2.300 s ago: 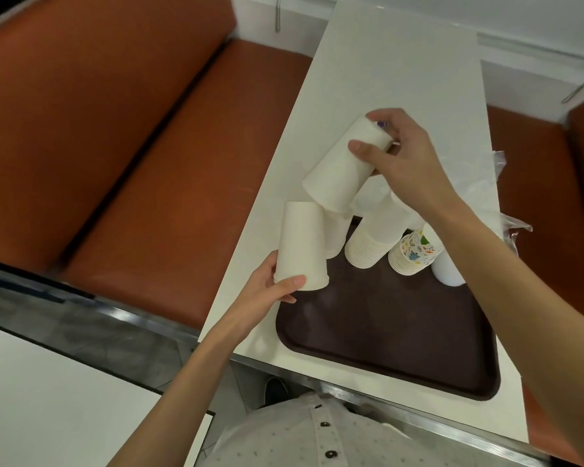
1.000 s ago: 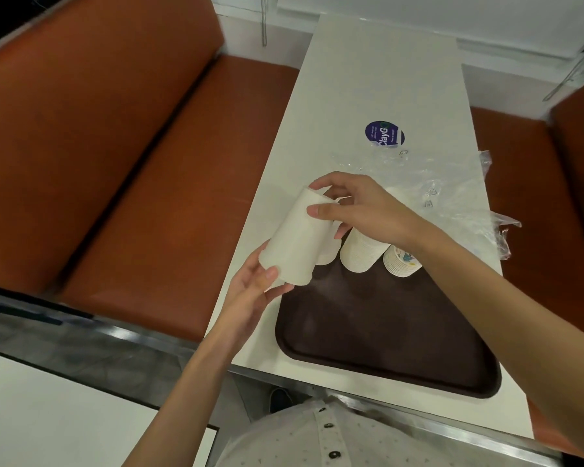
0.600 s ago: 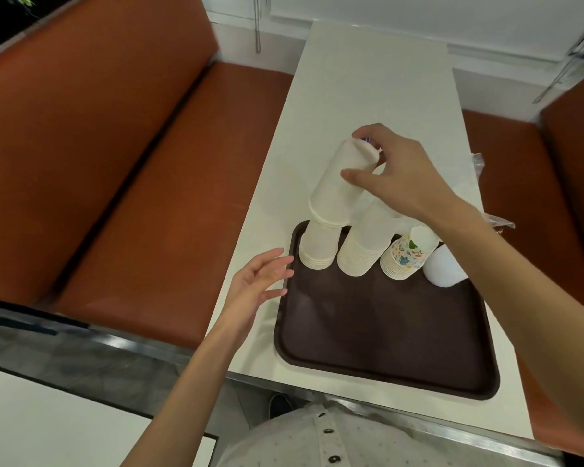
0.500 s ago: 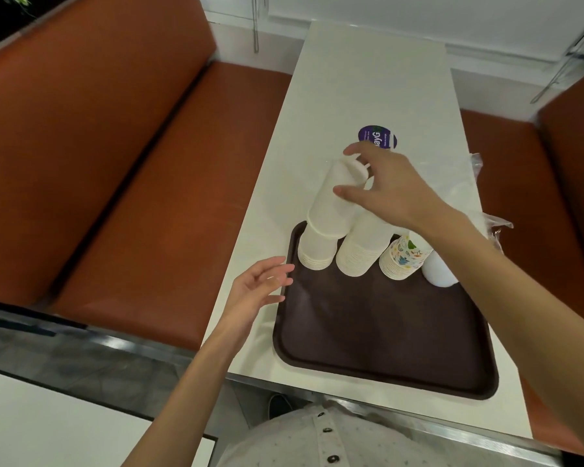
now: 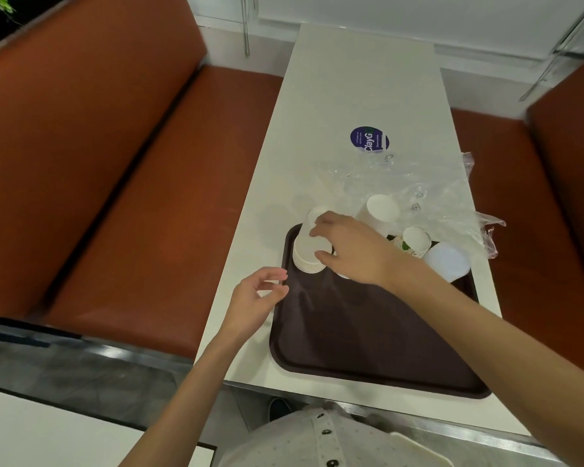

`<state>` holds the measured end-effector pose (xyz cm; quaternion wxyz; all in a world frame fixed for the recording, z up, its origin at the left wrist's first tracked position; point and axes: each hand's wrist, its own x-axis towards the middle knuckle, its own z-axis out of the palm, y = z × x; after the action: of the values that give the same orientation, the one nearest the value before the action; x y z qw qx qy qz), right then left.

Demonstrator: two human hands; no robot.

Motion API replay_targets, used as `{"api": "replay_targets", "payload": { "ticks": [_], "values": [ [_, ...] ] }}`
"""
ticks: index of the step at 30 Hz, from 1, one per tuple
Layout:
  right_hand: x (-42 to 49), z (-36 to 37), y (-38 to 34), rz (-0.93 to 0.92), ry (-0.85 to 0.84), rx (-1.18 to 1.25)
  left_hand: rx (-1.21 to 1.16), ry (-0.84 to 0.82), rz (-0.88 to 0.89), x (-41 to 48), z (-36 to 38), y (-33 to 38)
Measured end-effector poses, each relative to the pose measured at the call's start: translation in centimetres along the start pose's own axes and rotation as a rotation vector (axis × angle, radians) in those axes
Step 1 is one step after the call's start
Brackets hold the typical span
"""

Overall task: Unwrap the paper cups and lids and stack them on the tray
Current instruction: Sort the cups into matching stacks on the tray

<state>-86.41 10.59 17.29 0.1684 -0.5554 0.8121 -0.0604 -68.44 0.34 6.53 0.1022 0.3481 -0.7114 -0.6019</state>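
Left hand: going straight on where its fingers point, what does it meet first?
Probably the brown tray's left rim, just ahead of the left hand's fingers; its height above the rim is unclear.

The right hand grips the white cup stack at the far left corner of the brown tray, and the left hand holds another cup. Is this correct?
Not fully. The head view shows the left hand holding nothing, its fingers loose beside the brown tray. The right hand does grip the white cup stack at the tray's far left corner.
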Motion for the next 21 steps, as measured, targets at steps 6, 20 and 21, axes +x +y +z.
{"api": "replay_targets", "payload": {
  "ticks": [6,20,21],
  "values": [
    [-2.6,0.0,0.5,-0.036,0.231,0.214,0.484,-0.130,0.084,-0.4,1.1,-3.8],
    [-17.0,9.7,15.1,0.829,0.368,0.327,0.534,-0.209,0.067,1.2,1.2,-4.7],
    [-18.0,10.2,16.4,0.902,0.355,0.316,0.528,-0.211,0.064,1.3,1.2,-4.7]
  ]
}}
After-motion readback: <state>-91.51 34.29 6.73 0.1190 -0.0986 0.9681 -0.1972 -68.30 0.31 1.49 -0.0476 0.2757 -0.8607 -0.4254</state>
